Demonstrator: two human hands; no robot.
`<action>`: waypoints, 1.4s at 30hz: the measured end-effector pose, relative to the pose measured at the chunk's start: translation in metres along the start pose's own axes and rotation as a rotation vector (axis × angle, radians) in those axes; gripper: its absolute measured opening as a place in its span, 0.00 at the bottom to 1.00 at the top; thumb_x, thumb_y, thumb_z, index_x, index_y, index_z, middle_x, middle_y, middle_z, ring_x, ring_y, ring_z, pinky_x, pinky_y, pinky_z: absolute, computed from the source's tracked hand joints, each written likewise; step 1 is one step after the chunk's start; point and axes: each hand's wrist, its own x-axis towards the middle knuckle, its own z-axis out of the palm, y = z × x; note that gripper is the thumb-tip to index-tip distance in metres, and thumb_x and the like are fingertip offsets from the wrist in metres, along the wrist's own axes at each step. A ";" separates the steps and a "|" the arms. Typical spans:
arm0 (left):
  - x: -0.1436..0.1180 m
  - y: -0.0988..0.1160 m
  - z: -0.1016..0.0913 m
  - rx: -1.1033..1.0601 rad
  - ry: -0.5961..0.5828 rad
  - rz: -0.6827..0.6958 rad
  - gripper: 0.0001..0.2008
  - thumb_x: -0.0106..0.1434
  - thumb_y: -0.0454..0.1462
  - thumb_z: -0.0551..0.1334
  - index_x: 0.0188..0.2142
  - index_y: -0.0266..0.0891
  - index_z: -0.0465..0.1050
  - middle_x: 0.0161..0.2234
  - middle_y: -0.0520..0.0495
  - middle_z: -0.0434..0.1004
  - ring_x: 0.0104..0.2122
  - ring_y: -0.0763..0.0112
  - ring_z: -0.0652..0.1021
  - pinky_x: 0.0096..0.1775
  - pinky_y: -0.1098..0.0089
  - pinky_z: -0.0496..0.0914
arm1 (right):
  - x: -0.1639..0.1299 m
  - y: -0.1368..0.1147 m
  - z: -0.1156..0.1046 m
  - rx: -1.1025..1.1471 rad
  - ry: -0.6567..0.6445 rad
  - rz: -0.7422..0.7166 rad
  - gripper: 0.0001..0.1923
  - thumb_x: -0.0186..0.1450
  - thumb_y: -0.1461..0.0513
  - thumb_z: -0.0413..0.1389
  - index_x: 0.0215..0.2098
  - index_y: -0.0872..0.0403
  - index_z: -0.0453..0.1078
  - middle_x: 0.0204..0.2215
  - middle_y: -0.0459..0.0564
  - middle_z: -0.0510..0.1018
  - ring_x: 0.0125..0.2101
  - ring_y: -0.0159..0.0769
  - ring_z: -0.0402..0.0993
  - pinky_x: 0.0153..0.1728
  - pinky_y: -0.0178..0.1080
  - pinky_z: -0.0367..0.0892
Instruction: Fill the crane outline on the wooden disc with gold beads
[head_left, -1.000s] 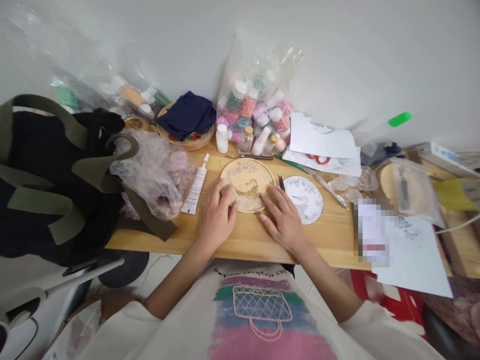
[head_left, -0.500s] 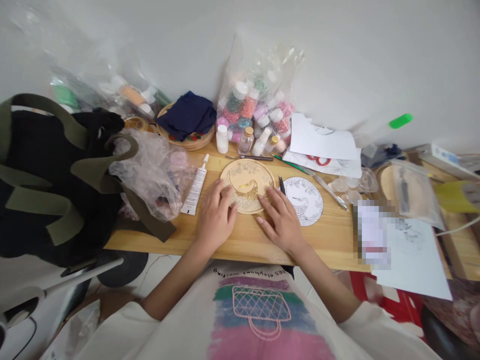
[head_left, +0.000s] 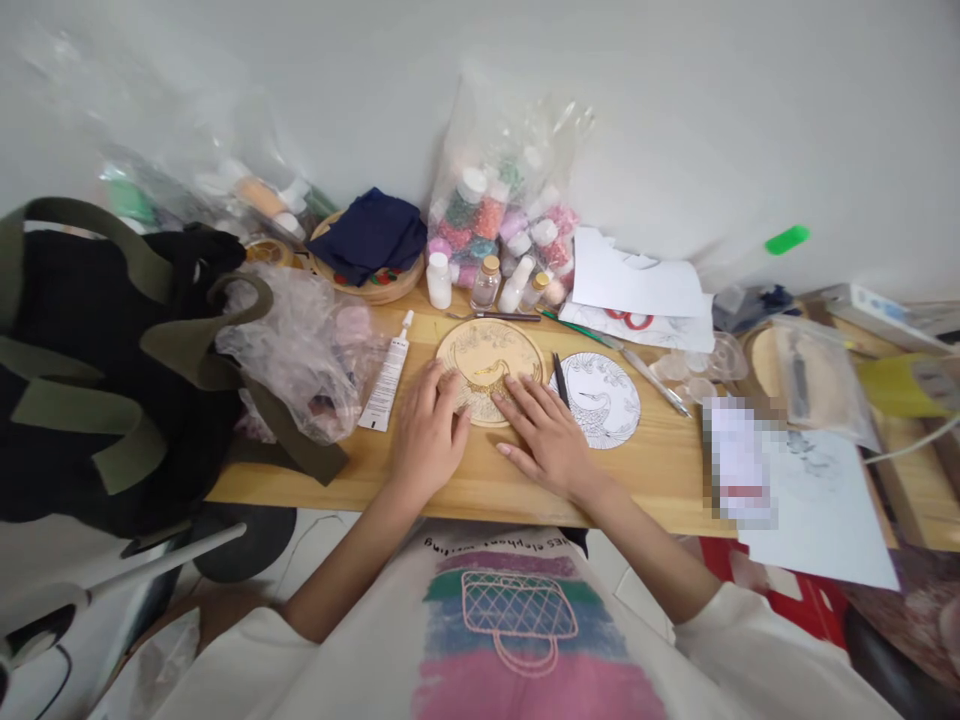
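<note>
Hands lay flat and released, left hand [head_left: 429, 432] and right hand [head_left: 546, 436] both resting on the wooden disc [head_left: 489, 357] near the tabletop's front edge; a sideways slip likely could smear its gold work or nudge the pen [head_left: 559, 365].

A white glue tube [head_left: 388, 376] lies on the wooden surface [head_left: 660, 470], just beside a crumpled clear plastic bag [head_left: 300, 345]. Left of that sits a black bag with olive straps [head_left: 105, 370]. A navy cloth [head_left: 371, 232] rests on a round wooden frame at the back. Beside it, a clear bag of bead bottles [head_left: 499, 205] leans by the wall, with a few small bottles [head_left: 487, 282] standing in front. A round paper with a bird drawing [head_left: 600, 400] lies flat, a dark pen [head_left: 559, 366] touching its left edge. Farther right are white paper sheets [head_left: 645, 290], red-handled scissors [head_left: 628, 319] and a silver pen [head_left: 652, 373].
</note>
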 end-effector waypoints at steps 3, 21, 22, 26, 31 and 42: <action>0.000 -0.001 0.000 0.002 0.023 0.010 0.20 0.69 0.37 0.55 0.59 0.35 0.63 0.61 0.30 0.64 0.62 0.46 0.67 0.59 0.47 0.67 | 0.001 -0.003 -0.003 0.002 -0.014 0.009 0.32 0.72 0.47 0.44 0.69 0.51 0.56 0.70 0.52 0.56 0.69 0.46 0.48 0.66 0.53 0.53; 0.002 -0.003 0.001 0.015 0.028 0.044 0.19 0.69 0.38 0.54 0.57 0.33 0.66 0.60 0.28 0.65 0.62 0.44 0.67 0.58 0.46 0.67 | 0.013 -0.013 -0.009 -0.004 -0.072 0.008 0.37 0.71 0.43 0.40 0.69 0.57 0.56 0.70 0.55 0.55 0.69 0.48 0.48 0.68 0.52 0.49; 0.002 -0.003 0.001 0.012 0.027 0.041 0.19 0.69 0.38 0.54 0.57 0.33 0.66 0.60 0.28 0.64 0.62 0.44 0.67 0.58 0.46 0.67 | 0.015 -0.014 -0.009 0.003 -0.060 0.004 0.37 0.71 0.43 0.40 0.69 0.57 0.56 0.69 0.55 0.56 0.69 0.48 0.49 0.68 0.53 0.49; 0.001 -0.003 0.002 0.014 0.028 0.030 0.19 0.69 0.38 0.54 0.58 0.36 0.66 0.60 0.30 0.65 0.62 0.46 0.67 0.59 0.45 0.66 | 0.022 -0.018 -0.009 0.032 -0.019 0.000 0.38 0.71 0.42 0.41 0.70 0.56 0.54 0.69 0.55 0.56 0.69 0.49 0.48 0.68 0.54 0.49; 0.001 -0.002 0.000 0.037 0.019 0.034 0.19 0.69 0.37 0.55 0.58 0.34 0.65 0.60 0.29 0.65 0.62 0.46 0.67 0.58 0.47 0.67 | 0.026 -0.018 -0.005 0.024 -0.042 0.000 0.35 0.71 0.42 0.42 0.68 0.52 0.57 0.69 0.55 0.56 0.70 0.50 0.46 0.67 0.57 0.50; 0.000 -0.001 0.001 0.016 0.024 0.021 0.20 0.69 0.37 0.54 0.58 0.34 0.66 0.60 0.28 0.64 0.61 0.44 0.67 0.58 0.46 0.67 | 0.027 -0.019 -0.005 0.017 -0.040 0.001 0.35 0.71 0.43 0.41 0.68 0.53 0.57 0.70 0.57 0.55 0.70 0.50 0.46 0.66 0.58 0.50</action>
